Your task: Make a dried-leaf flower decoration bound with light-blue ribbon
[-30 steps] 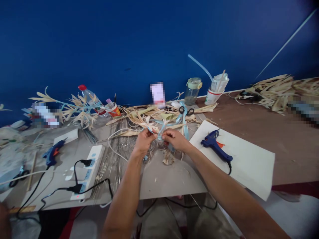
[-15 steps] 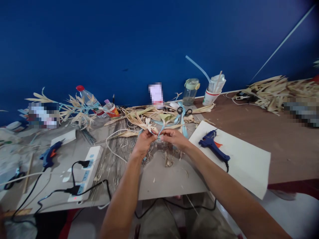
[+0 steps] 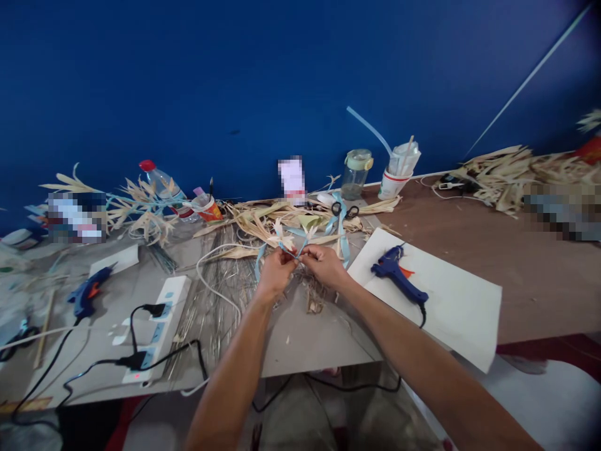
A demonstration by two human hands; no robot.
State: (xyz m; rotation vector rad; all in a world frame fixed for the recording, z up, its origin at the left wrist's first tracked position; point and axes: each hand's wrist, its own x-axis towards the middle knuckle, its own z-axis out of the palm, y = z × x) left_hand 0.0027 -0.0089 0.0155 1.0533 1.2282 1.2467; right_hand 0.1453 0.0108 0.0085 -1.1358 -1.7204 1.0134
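Note:
My left hand (image 3: 277, 272) pinches a thin blue-wrapped stem above the middle of the table, with a pale husk flower (image 3: 280, 233) rising over the fingers. Close beside it, my right hand (image 3: 323, 264) pinches another blue-wrapped stem topped by a pale husk flower (image 3: 310, 233). Between the fingertips the two stems come together in a V. A light blue strip (image 3: 258, 262) hangs by the left hand. Behind the hands lie dry corn husks (image 3: 263, 219), a second blue strip (image 3: 344, 241) and black-handled scissors (image 3: 345, 211).
A blue glue gun (image 3: 399, 275) rests on a white board (image 3: 455, 313) at right; another glue gun (image 3: 88, 293) lies left near a power strip (image 3: 157, 332). Thin wires (image 3: 220, 282) cover the table's left middle. A bottle (image 3: 164, 185), jar (image 3: 357, 172) and cup (image 3: 394, 183) stand behind.
The fingers have shifted slightly, and the right-hand flower now shows clearly above its stem. The blue strip beside the left hand is more visible. The view has turned a little to the right.

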